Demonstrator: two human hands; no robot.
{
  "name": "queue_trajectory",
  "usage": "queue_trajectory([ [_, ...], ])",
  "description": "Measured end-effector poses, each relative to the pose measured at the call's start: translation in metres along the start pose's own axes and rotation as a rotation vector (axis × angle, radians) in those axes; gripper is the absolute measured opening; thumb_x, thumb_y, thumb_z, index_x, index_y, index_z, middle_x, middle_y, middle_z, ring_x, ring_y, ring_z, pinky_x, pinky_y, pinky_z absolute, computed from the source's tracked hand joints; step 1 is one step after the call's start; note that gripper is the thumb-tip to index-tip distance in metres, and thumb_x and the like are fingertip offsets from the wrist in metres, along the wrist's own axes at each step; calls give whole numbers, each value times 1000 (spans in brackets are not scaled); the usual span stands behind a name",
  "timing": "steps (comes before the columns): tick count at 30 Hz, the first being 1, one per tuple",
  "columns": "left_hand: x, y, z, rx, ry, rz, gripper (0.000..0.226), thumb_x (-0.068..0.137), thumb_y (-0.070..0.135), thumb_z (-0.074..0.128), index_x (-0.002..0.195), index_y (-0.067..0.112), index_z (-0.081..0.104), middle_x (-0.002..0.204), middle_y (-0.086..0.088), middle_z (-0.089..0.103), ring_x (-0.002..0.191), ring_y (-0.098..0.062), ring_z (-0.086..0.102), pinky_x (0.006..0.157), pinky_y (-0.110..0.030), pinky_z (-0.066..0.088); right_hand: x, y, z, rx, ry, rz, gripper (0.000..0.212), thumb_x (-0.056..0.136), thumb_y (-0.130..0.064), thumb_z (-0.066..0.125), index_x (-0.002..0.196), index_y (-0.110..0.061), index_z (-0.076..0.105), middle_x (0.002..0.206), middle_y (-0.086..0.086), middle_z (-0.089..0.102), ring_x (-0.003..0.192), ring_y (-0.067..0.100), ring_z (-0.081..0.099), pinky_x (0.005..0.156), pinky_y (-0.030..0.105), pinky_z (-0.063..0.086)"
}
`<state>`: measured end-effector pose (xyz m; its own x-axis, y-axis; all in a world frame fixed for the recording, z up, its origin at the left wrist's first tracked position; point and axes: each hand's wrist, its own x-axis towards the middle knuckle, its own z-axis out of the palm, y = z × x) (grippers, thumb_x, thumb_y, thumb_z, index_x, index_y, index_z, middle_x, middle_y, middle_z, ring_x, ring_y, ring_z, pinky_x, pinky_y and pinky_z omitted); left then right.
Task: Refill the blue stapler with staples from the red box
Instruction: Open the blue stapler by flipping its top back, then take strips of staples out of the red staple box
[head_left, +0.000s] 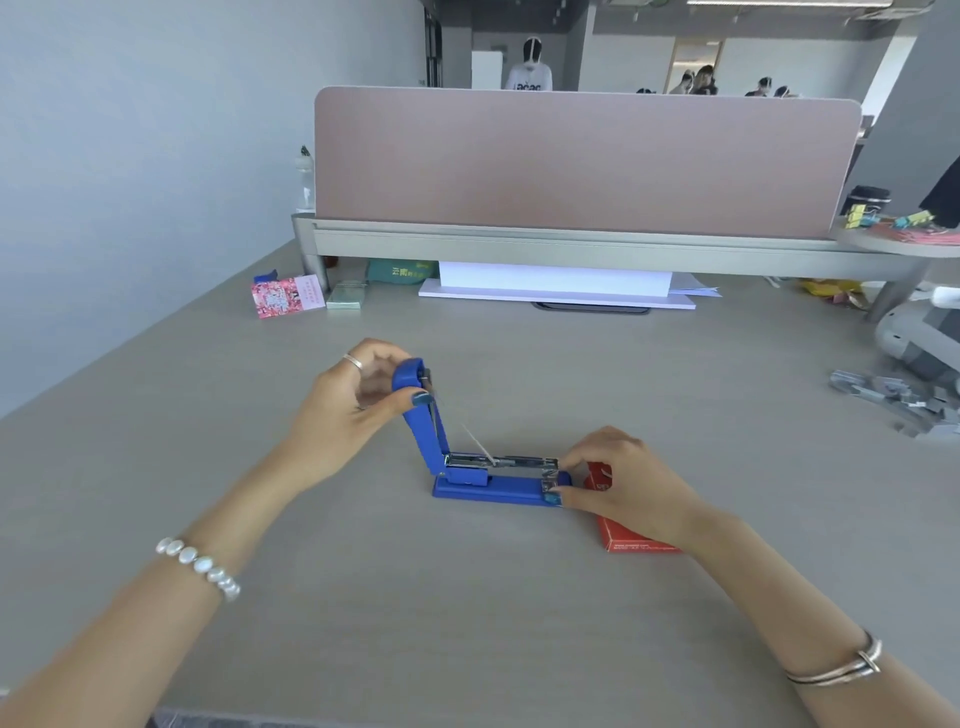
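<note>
The blue plastic stapler (488, 486) sits mid-desk on the grey tabletop (467, 597), its top arm swung up and leaning slightly away from the base. The left hand (353, 400) pinches the raised arm's tip between thumb and fingers, closed on it. The right hand (618, 480) grips the front end of the stapler's base and silver metal magazine (501, 462), thumb low, fingers on top. The red cardboard staple box (626, 535) lies just beside the stapler, partly hidden under that right hand. Loose silver staple strips (898, 395) lie well apart at the far right.
</note>
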<state>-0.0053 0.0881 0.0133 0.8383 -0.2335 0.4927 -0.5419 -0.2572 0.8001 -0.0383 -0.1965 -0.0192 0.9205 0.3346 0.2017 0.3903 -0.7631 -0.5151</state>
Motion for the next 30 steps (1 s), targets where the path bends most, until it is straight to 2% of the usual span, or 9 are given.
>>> queue_trajectory([
  [5,-16,-26,-33,-1,-8,-123,24,77,1,70,86,18,55,74,20,71,67,2,64,64,-9,47,0,1,1,-12,5,-4,14,72,-32,73,85,-28,67,85,-4,66,88,12,52,79,25,42],
  [8,-27,-39,-46,34,-64,-208,33,62,32,82,82,23,59,74,14,73,66,-3,64,63,-12,49,0,1,2,-40,25,-31,12,72,-34,73,81,-31,66,80,-4,67,85,15,54,78,30,45],
  [10,-34,-44,-49,92,-84,-238,40,53,48,78,83,26,61,80,11,73,71,-7,66,68,-17,50,0,1,3,-75,39,-71,11,72,-36,72,80,-32,66,76,-3,68,80,18,56,78,37,47],
  [13,-39,-48,-51,274,-99,-213,34,60,48,73,86,29,62,90,14,71,80,-5,66,80,-23,48,-1,1,3,-111,90,-109,15,71,-36,71,84,-30,66,78,-5,69,74,16,58,79,39,49],
  [19,-43,-52,-51,481,-147,-155,24,72,40,72,93,39,61,113,20,55,106,-6,55,97,-34,42,-10,-4,-6,-7,213,-41,40,69,-40,71,107,-30,63,101,-20,56,103,6,51,96,27,38],
  [23,-38,-43,-42,537,-180,-80,25,78,26,70,99,37,61,120,11,53,118,-11,44,98,-29,35,-30,6,-37,-45,32,7,62,57,-60,70,115,-46,51,114,-23,53,114,-4,39,95,9,30],
  [26,-26,-25,-27,508,-226,-8,26,78,36,68,102,37,60,123,12,52,120,-7,41,100,-30,34,-50,19,-51,-168,-147,16,74,49,-62,73,117,-47,47,116,-38,38,118,-15,26,90,-5,20],
  [28,-15,-10,-8,483,-296,38,34,73,53,62,103,38,59,122,15,53,119,-1,40,100,-22,31,-56,26,-55,-201,-181,25,72,50,-62,75,115,-45,49,116,-36,43,117,-13,32,91,2,28],
  [30,-4,2,14,465,-364,89,36,73,54,62,104,37,59,119,16,54,116,3,39,97,-10,27,-57,28,-55,-219,-172,3,61,56,-58,75,111,-43,52,115,-28,53,108,-7,47,88,11,40],
])
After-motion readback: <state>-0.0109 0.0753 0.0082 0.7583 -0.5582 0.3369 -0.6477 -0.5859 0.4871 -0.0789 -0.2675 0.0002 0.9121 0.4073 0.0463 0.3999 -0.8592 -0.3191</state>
